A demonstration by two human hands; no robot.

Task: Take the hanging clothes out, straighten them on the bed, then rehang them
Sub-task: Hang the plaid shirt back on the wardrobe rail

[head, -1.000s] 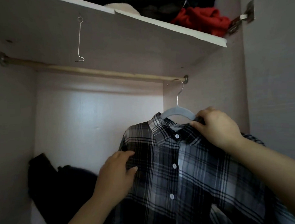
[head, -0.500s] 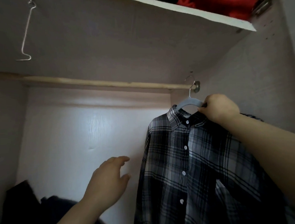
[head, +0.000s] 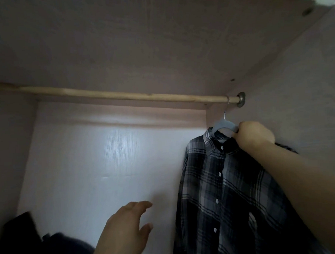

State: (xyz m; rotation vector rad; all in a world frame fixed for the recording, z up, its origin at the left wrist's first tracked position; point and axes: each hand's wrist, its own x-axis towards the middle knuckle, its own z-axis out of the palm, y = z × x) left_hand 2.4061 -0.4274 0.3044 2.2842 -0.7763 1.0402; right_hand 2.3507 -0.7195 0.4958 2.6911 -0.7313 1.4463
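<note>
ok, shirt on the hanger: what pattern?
Black, grey and white plaid shirt on the hanger; head view.

A plaid shirt (head: 222, 182) in dark navy, grey and white checks hangs at the right of the frame. It is buttoned with small white buttons and its body falls straight to the bottom edge. It sits on a pale blue-grey hanger (head: 223, 124), held at its right arm by the right grip (head: 255, 135). The thin metal hook loops over the right end of the wooden rod (head: 123, 95).
</note>
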